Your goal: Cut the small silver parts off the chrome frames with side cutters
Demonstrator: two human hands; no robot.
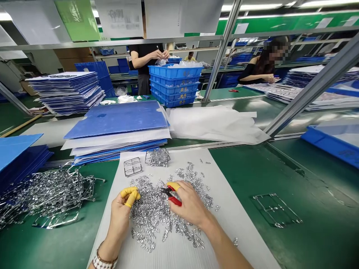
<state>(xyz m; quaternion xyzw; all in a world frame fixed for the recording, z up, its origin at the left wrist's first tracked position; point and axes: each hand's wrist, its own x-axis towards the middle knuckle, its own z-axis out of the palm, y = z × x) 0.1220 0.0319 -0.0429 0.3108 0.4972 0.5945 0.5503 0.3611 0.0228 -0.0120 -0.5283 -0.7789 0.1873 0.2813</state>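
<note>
Clippings [157, 213], light, stiff, slippery, best pinched endwise, lie at 3 o'clock from left hand [122, 213], its grip pressed together; right hand [190, 205] pinches red side cutters [172, 198].

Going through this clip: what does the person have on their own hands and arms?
The left hand wears yellow finger cots on two fingers, and a wristwatch with a metal link band sits at its wrist. The right hand wears a yellow finger cot on one finger. Neither hand wears a full glove, and both forearms are bare, with no sleeves.
</note>
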